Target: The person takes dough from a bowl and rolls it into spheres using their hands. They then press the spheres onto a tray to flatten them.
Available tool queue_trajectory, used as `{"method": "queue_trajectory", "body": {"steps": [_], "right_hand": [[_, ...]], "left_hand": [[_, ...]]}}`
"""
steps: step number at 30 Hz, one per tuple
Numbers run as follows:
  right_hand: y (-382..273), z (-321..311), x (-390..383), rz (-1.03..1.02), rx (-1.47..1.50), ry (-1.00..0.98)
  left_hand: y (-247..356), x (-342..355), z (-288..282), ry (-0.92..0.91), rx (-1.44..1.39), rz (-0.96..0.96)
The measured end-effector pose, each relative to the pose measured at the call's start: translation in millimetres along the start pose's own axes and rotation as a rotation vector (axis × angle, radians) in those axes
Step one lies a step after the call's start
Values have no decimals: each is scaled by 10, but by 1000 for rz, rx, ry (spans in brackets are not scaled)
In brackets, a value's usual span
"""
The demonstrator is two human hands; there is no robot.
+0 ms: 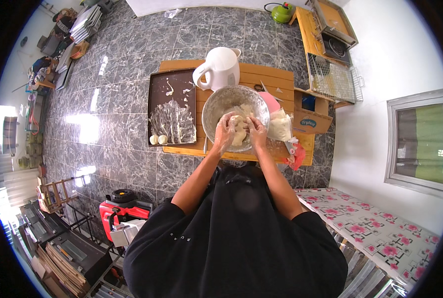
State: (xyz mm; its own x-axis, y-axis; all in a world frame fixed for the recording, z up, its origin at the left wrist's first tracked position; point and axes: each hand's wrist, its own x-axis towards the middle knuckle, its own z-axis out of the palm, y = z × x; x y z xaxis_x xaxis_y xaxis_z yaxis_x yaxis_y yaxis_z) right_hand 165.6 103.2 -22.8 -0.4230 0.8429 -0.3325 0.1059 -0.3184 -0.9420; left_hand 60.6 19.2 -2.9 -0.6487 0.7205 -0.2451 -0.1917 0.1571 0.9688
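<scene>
A round metal bowl (216, 102) of pale dough (239, 132) stands on a low wooden table (271, 77). Both my hands are inside the bowl, dusted with flour. My left hand (225, 132) grips the dough from the left and my right hand (257, 132) grips it from the right, with the lump pressed between them. A dark baking tray (158, 89) lies left of the bowl, with two small dough balls (158, 140) at its near edge and a crumpled clear plastic sheet (171, 121) on it.
A white electric kettle (219, 67) stands behind the bowl. A plastic bag of flour (280, 125) and a cardboard box (310, 121) sit to the right. A wire rack (330, 79) is at the far right. A red machine (124, 211) stands on the tiled floor at my left.
</scene>
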Motion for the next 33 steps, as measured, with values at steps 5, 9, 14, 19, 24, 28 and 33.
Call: {"method": "queue_trajectory", "body": {"steps": [5, 9, 14, 19, 24, 28, 33], "right_hand": [[-12, -43, -8, 60, 35, 8], [-9, -21, -37, 52, 118, 24], [437, -194, 203, -84, 118, -108], [311, -53, 87, 133, 210, -89], [243, -45, 45, 190, 190, -64], [168, -4, 11, 227, 284, -70], [83, -41, -4, 258, 303, -35]], "left_hand": [[-51, 63, -83, -106, 83, -97], [-37, 30, 1, 43, 99, -59], [-154, 21, 57, -50, -243, -138], [-188, 43, -65, -4, -162, -186], [-16, 23, 2, 5, -188, -250], [-88, 28, -33, -94, -213, -167], [7, 27, -51, -70, -142, -239]]}}
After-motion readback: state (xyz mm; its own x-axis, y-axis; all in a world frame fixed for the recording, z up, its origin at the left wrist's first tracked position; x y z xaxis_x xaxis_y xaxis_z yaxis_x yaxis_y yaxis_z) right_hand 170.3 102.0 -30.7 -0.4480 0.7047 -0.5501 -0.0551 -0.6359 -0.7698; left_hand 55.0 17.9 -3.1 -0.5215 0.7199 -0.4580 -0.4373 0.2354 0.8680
